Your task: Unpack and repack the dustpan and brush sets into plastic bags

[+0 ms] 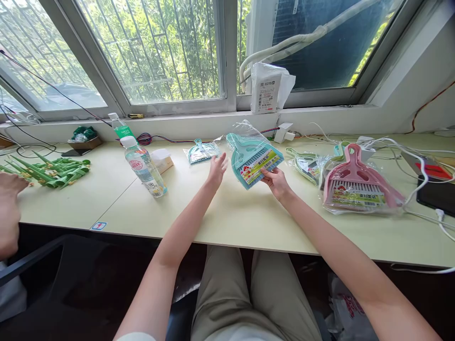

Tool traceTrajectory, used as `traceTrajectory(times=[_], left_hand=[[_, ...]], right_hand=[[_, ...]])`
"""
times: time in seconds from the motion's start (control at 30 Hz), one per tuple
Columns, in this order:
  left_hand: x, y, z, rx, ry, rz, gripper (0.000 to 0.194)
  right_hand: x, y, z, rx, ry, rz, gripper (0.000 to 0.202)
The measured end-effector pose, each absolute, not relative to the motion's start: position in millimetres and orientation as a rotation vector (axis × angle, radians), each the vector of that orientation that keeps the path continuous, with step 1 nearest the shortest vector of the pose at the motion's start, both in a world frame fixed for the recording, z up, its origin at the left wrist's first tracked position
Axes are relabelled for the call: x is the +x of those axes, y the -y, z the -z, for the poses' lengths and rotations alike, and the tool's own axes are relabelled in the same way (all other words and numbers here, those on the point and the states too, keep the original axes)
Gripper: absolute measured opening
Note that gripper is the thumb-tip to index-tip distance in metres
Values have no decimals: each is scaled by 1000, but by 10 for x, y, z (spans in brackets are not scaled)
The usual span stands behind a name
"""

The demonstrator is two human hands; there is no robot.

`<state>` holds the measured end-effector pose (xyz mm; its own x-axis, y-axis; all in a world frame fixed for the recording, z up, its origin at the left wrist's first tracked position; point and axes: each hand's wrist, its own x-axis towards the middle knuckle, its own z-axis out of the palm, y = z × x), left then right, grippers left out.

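My right hand grips the lower edge of a teal dustpan and brush set in clear plastic wrap, thumb over its yellow label. The set is tilted above the table, its handle pointing up and left. My left hand is just left of it, fingers apart, holding nothing. Behind my left hand lies a smaller wrapped teal dustpan set. To the right, a wrapped pink dustpan set rests beside a wrapped green dustpan set.
Two bottles, one clear and one with a green label, stand left of a tissue box. Green stalk-like pieces lie near another person's hand. White cables and a black phone are at right.
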<state>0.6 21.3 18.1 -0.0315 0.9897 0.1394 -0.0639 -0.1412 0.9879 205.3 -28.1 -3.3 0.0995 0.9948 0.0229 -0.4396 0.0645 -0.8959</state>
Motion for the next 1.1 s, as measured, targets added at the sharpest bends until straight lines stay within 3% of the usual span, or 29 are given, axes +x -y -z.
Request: traceTrajectory(times=[0.17,0.37,0.6,0.77,0.93,1.1], left_hand=[[220,-100,-69,1060,-738,-1082,40],[382,127,5,1142,-539,-638,45],[307,-14,-59,1023,-610,-1120,40],[261,-15,-122,987,-710,-1162,36],[423,85,-107,967,-690,-1298,45],[783,324,97,1084,-534,-970,53]], right_hand=[[2027,272,56,-855,768,-1212,31],[2071,253,39,-788,665,-1091,31],[2002,251,59,-830,751,-1248,32],[2017,256,18,-865,807,-1341,34],[1961,260,-1,-844,757,-1299,33],[2005,243,-28,-772,646,-1107,27]])
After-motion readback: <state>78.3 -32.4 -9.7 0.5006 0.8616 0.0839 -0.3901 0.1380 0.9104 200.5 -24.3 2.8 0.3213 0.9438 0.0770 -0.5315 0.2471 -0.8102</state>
